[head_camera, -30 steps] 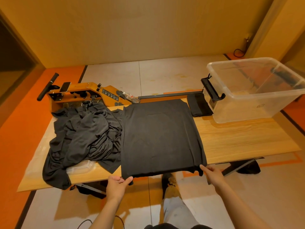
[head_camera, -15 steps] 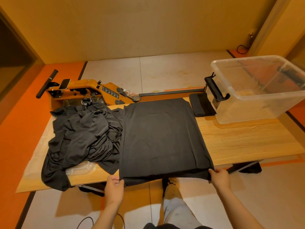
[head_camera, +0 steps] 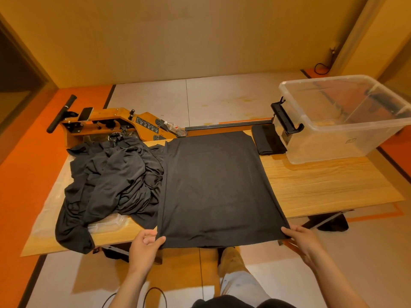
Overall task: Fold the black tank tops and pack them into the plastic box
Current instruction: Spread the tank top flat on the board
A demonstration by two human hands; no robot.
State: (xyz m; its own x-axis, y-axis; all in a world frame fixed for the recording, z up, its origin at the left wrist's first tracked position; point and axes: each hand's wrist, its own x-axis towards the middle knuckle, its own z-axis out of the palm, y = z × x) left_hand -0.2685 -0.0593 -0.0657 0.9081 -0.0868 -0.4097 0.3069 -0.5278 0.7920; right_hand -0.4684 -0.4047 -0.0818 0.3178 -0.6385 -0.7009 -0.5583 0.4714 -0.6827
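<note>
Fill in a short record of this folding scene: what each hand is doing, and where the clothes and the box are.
left hand: pinches the near left corner of the spread tank top
right hand: grips its near right corner
spread tank top: flat on the middle of the table
pile of tank tops: unfolded, left of the spread one
folded black garment: beside the plastic box
plastic box: far right end of the table, no lid on

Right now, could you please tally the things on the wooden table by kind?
Spread black tank top: 1
Folded black tank top: 1
Heap of unfolded black tops: 1 (pieces uncountable)
Clear plastic box: 1
Clear plastic packaging under the heap: 1
Total: 5
</note>
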